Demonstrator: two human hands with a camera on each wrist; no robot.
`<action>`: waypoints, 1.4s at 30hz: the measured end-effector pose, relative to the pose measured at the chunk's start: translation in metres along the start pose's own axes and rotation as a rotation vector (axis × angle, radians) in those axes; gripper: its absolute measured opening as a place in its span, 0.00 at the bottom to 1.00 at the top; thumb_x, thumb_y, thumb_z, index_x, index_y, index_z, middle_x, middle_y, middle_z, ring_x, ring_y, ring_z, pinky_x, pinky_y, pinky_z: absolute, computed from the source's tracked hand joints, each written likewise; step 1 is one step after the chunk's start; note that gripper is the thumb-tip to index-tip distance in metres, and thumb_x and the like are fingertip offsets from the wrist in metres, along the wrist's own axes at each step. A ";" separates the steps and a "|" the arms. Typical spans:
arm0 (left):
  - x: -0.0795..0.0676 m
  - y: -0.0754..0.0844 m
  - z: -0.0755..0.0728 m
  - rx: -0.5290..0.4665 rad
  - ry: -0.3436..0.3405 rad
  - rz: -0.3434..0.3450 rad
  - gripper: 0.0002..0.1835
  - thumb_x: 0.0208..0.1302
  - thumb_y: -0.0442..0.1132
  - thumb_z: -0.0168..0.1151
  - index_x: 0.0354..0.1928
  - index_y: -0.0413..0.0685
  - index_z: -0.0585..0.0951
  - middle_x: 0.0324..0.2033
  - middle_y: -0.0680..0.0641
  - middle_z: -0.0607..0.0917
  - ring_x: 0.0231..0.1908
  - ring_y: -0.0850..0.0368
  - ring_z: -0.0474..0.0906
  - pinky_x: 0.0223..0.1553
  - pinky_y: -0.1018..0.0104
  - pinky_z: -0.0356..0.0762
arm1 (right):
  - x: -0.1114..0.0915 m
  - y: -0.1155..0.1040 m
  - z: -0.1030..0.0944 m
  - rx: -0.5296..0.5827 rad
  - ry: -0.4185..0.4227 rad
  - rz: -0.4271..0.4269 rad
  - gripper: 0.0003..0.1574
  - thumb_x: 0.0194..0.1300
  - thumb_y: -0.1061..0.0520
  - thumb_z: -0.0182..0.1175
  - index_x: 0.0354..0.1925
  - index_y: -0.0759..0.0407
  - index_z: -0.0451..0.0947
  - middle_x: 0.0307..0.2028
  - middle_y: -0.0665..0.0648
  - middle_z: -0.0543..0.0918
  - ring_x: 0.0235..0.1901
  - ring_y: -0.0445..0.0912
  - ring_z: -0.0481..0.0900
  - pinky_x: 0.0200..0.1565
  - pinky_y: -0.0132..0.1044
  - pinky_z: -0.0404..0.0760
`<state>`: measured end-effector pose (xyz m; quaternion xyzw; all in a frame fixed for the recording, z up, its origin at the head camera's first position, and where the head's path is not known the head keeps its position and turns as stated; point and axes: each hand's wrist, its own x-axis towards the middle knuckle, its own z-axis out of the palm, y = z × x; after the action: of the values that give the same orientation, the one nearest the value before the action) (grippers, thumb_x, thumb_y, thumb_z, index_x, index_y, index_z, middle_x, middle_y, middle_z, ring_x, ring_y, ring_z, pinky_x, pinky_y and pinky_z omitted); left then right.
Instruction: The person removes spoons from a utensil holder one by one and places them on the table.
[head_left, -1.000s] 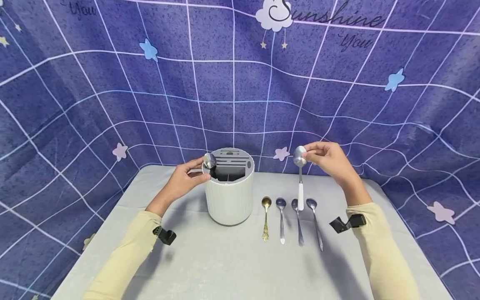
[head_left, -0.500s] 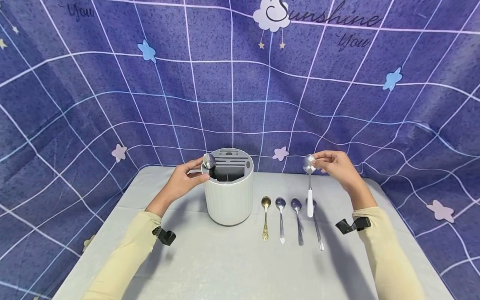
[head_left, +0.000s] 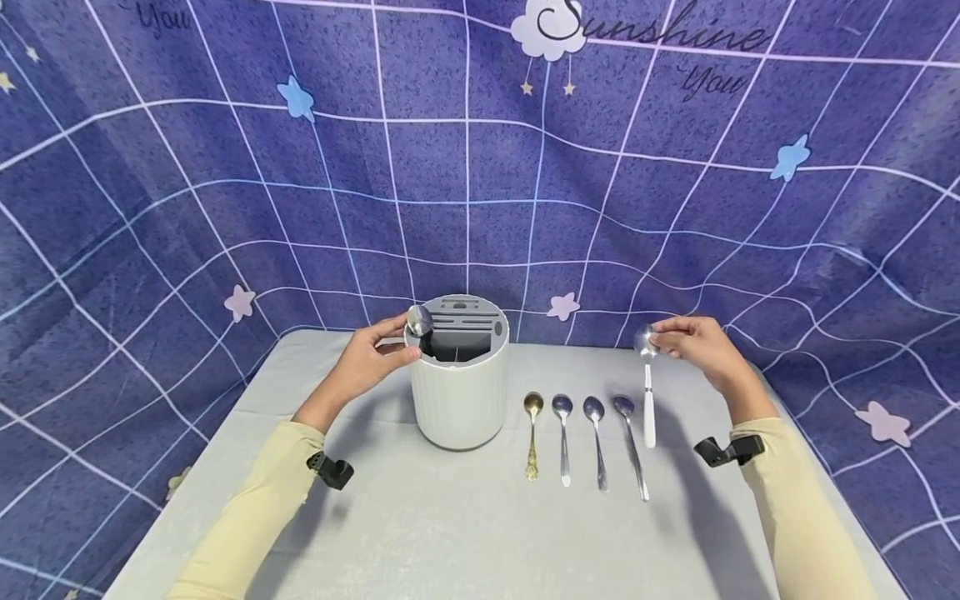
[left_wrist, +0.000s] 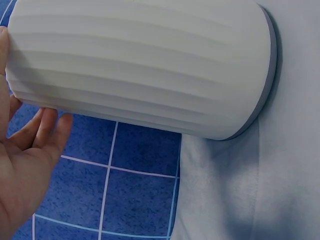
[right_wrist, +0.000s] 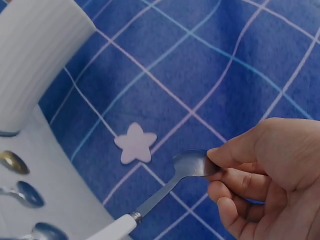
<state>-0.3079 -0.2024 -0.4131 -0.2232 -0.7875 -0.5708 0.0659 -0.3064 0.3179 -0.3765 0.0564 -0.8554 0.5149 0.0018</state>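
My right hand pinches a spoon by its metal bowl, white handle hanging down, to the right of a row of spoons. In the right wrist view the thumb and fingers meet on the spoon's bowl. A white ribbed utensil holder stands upright on the table, its grey top divided into slots and compartments. My left hand holds it at the left of its rim, thumb in front and fingers behind. One spoon stands in the holder, bowl up, beside those fingers. The holder's ribbed side fills much of the left wrist view.
Right of the holder lie a gold spoon and several silver ones, including a spoon next to it and a spoon at the row's right end. A blue gridded cloth hangs behind the pale table.
My right hand has moved right and down with the white-handled spoon, from above the row to beyond its right end. The left hand and the holder have stayed in place.
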 end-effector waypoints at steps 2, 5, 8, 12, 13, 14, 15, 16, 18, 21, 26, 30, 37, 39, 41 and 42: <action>0.000 0.000 0.000 0.002 0.002 0.004 0.34 0.64 0.31 0.71 0.72 0.38 0.71 0.67 0.37 0.76 0.57 0.60 0.78 0.64 0.56 0.80 | 0.001 0.006 -0.002 0.011 -0.001 0.016 0.25 0.70 0.61 0.62 0.57 0.80 0.75 0.29 0.36 0.83 0.32 0.31 0.79 0.37 0.25 0.83; 0.000 0.000 -0.001 0.000 0.001 0.012 0.34 0.64 0.31 0.71 0.72 0.39 0.72 0.67 0.37 0.76 0.58 0.57 0.77 0.65 0.50 0.79 | 0.003 0.017 -0.006 0.048 -0.011 0.044 0.24 0.71 0.62 0.62 0.57 0.80 0.74 0.28 0.38 0.83 0.30 0.31 0.78 0.35 0.24 0.82; 0.000 0.000 -0.001 -0.007 0.000 0.017 0.34 0.64 0.31 0.71 0.72 0.39 0.72 0.68 0.37 0.75 0.60 0.50 0.77 0.66 0.47 0.78 | 0.005 0.030 -0.010 0.086 -0.018 0.076 0.22 0.71 0.64 0.61 0.57 0.81 0.74 0.27 0.39 0.82 0.28 0.32 0.77 0.33 0.23 0.82; 0.001 0.001 0.000 -0.015 0.001 0.023 0.34 0.64 0.31 0.71 0.71 0.39 0.72 0.68 0.37 0.75 0.61 0.45 0.76 0.66 0.43 0.77 | 0.006 0.043 -0.012 0.114 -0.042 0.105 0.19 0.71 0.65 0.60 0.55 0.77 0.77 0.27 0.40 0.83 0.28 0.32 0.77 0.32 0.22 0.82; 0.001 0.000 -0.001 -0.014 0.001 0.024 0.34 0.64 0.30 0.71 0.71 0.38 0.72 0.68 0.37 0.75 0.60 0.45 0.76 0.66 0.43 0.77 | 0.005 0.046 -0.012 0.116 -0.049 0.110 0.18 0.71 0.64 0.61 0.54 0.76 0.77 0.28 0.40 0.84 0.28 0.32 0.77 0.33 0.22 0.82; 0.001 0.000 -0.001 -0.014 0.002 0.025 0.34 0.64 0.30 0.71 0.71 0.38 0.72 0.68 0.37 0.75 0.60 0.45 0.76 0.66 0.43 0.77 | 0.004 0.048 -0.013 0.121 -0.057 0.117 0.17 0.71 0.64 0.61 0.53 0.75 0.78 0.28 0.40 0.84 0.28 0.32 0.78 0.33 0.22 0.82; 0.000 0.000 -0.001 -0.013 0.003 0.024 0.34 0.64 0.30 0.71 0.71 0.38 0.72 0.68 0.37 0.75 0.60 0.46 0.76 0.65 0.43 0.77 | 0.003 0.050 -0.013 0.122 -0.068 0.121 0.16 0.71 0.64 0.61 0.53 0.74 0.78 0.28 0.40 0.84 0.29 0.32 0.78 0.33 0.23 0.82; 0.000 0.000 -0.001 -0.014 0.003 0.024 0.34 0.64 0.30 0.71 0.71 0.38 0.72 0.68 0.37 0.75 0.60 0.46 0.76 0.65 0.43 0.77 | 0.002 0.052 -0.012 0.127 -0.077 0.126 0.16 0.70 0.64 0.60 0.52 0.74 0.79 0.28 0.41 0.84 0.29 0.32 0.78 0.33 0.23 0.83; 0.000 0.001 -0.001 -0.015 0.004 0.022 0.34 0.64 0.30 0.71 0.71 0.38 0.72 0.68 0.37 0.75 0.60 0.46 0.76 0.65 0.42 0.77 | 0.000 0.058 -0.012 0.133 -0.090 0.139 0.14 0.70 0.65 0.61 0.51 0.72 0.79 0.28 0.41 0.84 0.28 0.33 0.78 0.33 0.23 0.83; 0.000 0.001 -0.001 -0.015 0.005 0.016 0.34 0.64 0.30 0.71 0.71 0.38 0.72 0.68 0.37 0.75 0.60 0.45 0.76 0.65 0.42 0.77 | -0.003 0.067 -0.012 0.140 -0.104 0.157 0.12 0.69 0.65 0.60 0.49 0.70 0.80 0.28 0.42 0.84 0.29 0.34 0.78 0.34 0.25 0.83; -0.001 0.000 -0.001 -0.014 0.006 0.011 0.34 0.64 0.31 0.71 0.71 0.38 0.72 0.68 0.37 0.74 0.60 0.50 0.77 0.65 0.43 0.77 | -0.005 0.083 -0.009 0.148 -0.116 0.170 0.11 0.69 0.64 0.60 0.48 0.67 0.82 0.28 0.41 0.84 0.29 0.34 0.78 0.35 0.25 0.83; -0.002 0.001 -0.001 -0.011 0.010 0.002 0.34 0.64 0.30 0.71 0.71 0.38 0.72 0.68 0.37 0.74 0.59 0.54 0.77 0.65 0.41 0.76 | -0.005 0.093 -0.006 0.167 -0.133 0.191 0.12 0.70 0.64 0.60 0.49 0.67 0.82 0.28 0.41 0.83 0.29 0.34 0.78 0.34 0.26 0.83; -0.002 0.001 0.000 0.005 0.008 -0.009 0.34 0.64 0.31 0.71 0.72 0.38 0.71 0.69 0.37 0.74 0.62 0.42 0.75 0.65 0.51 0.79 | -0.006 0.104 -0.002 0.183 -0.145 0.214 0.14 0.70 0.64 0.60 0.50 0.72 0.80 0.28 0.43 0.83 0.29 0.36 0.79 0.36 0.26 0.85; -0.001 0.000 0.000 0.007 0.009 -0.007 0.34 0.64 0.30 0.70 0.72 0.38 0.71 0.69 0.36 0.74 0.62 0.41 0.75 0.65 0.50 0.79 | -0.006 0.106 0.000 0.188 -0.146 0.212 0.13 0.70 0.64 0.60 0.49 0.71 0.80 0.28 0.44 0.83 0.29 0.36 0.79 0.35 0.26 0.85; -0.001 -0.001 0.000 0.007 0.011 -0.006 0.34 0.64 0.30 0.70 0.72 0.37 0.71 0.69 0.36 0.74 0.62 0.41 0.75 0.65 0.49 0.78 | -0.006 0.109 0.001 0.191 -0.145 0.217 0.11 0.70 0.64 0.60 0.48 0.70 0.81 0.28 0.44 0.83 0.28 0.36 0.79 0.35 0.26 0.85; -0.001 -0.001 0.000 0.007 0.011 -0.006 0.34 0.64 0.30 0.70 0.72 0.37 0.71 0.69 0.36 0.74 0.62 0.41 0.75 0.65 0.48 0.78 | -0.006 0.110 0.002 0.192 -0.143 0.221 0.10 0.70 0.64 0.61 0.47 0.69 0.82 0.28 0.44 0.83 0.28 0.36 0.79 0.35 0.26 0.85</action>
<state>-0.3078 -0.2026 -0.4146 -0.2175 -0.7898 -0.5693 0.0693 -0.3109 0.3680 -0.4750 -0.0019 -0.8012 0.5861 -0.1210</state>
